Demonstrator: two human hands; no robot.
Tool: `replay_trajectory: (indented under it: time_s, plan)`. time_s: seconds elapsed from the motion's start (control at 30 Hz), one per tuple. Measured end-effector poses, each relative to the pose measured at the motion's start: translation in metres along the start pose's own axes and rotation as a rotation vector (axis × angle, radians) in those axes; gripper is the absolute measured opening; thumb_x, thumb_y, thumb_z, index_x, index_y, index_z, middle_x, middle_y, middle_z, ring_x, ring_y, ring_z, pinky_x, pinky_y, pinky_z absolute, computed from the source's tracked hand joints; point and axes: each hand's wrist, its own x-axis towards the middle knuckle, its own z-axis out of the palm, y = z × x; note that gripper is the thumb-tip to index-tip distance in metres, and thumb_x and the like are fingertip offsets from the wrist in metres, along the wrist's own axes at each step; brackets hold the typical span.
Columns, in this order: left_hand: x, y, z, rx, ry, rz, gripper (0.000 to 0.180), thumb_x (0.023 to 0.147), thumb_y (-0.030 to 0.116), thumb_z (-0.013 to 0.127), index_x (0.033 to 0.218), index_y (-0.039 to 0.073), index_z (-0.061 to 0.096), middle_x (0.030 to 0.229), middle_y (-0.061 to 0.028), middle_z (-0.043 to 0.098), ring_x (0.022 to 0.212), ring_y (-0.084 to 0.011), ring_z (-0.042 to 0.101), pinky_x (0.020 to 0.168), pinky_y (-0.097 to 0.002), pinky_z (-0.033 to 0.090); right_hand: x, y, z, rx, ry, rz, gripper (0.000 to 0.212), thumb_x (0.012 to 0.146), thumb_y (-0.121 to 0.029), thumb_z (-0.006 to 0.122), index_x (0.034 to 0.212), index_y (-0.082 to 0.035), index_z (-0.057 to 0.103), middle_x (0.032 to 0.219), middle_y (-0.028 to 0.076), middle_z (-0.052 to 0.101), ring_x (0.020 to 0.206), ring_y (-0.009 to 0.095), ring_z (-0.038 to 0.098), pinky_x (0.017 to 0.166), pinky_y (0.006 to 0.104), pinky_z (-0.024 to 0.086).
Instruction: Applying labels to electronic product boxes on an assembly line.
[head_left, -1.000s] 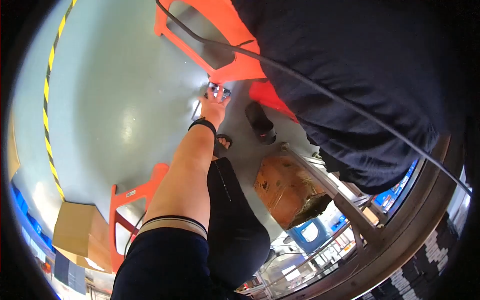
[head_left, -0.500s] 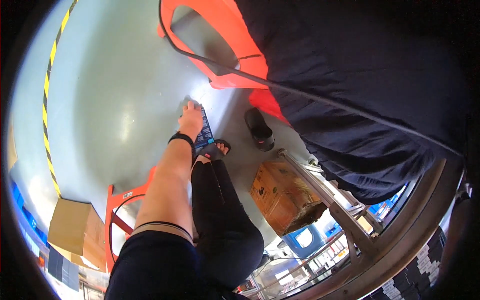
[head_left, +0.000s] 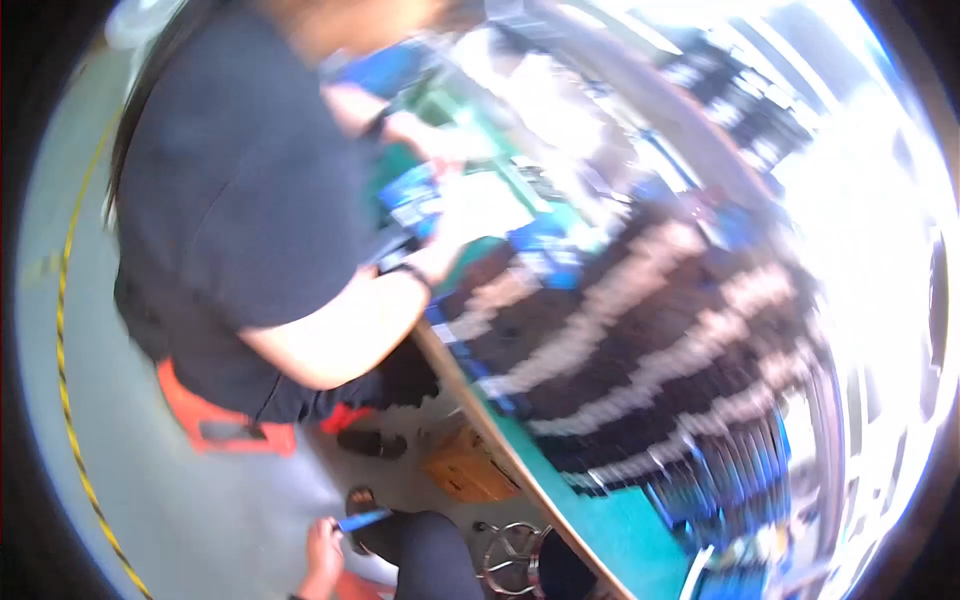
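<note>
My left hand (head_left: 322, 556) is low in the picture, beside my dark-trousered knee (head_left: 435, 560). Its fingers are closed on a flat blue package (head_left: 362, 520), which is blurred and turned nearly edge-on. Below the package my sandalled foot (head_left: 361, 497) shows on the floor. My right hand is out of sight.
A person in a dark shirt (head_left: 250, 190) sits on a red stool (head_left: 215, 425), both hands busy with blue packages (head_left: 412, 195) at a green-topped table (head_left: 600, 520). Rows of dark packs (head_left: 640, 330) cover it. A cardboard box (head_left: 470, 467) and metal-legged stool (head_left: 512, 555) stand beneath.
My left hand has lifted the flat package from the floor by my foot. The view has swung up and right, so the table and the seated person's arms now show.
</note>
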Motion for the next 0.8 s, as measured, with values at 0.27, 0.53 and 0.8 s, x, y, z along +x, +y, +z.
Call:
replay_trajectory:
  time_s: [0.27, 0.53, 0.8]
  plan:
    - [0.011, 0.322, -0.170, -0.396, -0.154, 0.846, 0.025, 0.080, 0.000, 0.066, 0.103, 0.004, 0.057, 0.106, -0.0162, 0.066, 0.100, -0.0317, 0.064, 0.092, -0.0435, 0.051, -0.115, 0.042, 0.182, 0.371, -0.141, 0.022, 0.042, 0.091, -0.037, 0.062, 0.126, -0.014, 0.066, 0.111, 0.011, 0.072, 0.105, 0.022, 0.068, 0.094, 0.0338, 0.051]
    - [-0.008, 0.582, -0.221, -0.511, 0.444, 1.701, 0.020, 0.091, -0.003, 0.060, 0.108, 0.002, 0.050, 0.114, -0.0212, 0.063, 0.112, -0.0379, 0.061, 0.105, -0.0561, 0.044, -0.161, 0.034, 0.247, 0.589, -0.262, -0.008, 0.035, 0.092, -0.025, 0.065, 0.122, -0.009, 0.067, 0.101, 0.009, 0.074, 0.091, 0.017, 0.071, 0.085, 0.0313, 0.055]
    - [0.025, 0.667, -0.134, 0.115, 0.635, 1.701, 0.034, 0.076, -0.006, 0.069, 0.106, 0.010, 0.069, 0.108, -0.0098, 0.069, 0.108, -0.0300, 0.064, 0.102, -0.0479, 0.046, -0.197, 0.073, 0.277, 1.346, -0.129, 0.240, 0.028, 0.099, -0.005, 0.053, 0.125, 0.003, 0.058, 0.102, 0.015, 0.071, 0.084, 0.018, 0.070, 0.075, 0.0284, 0.058]
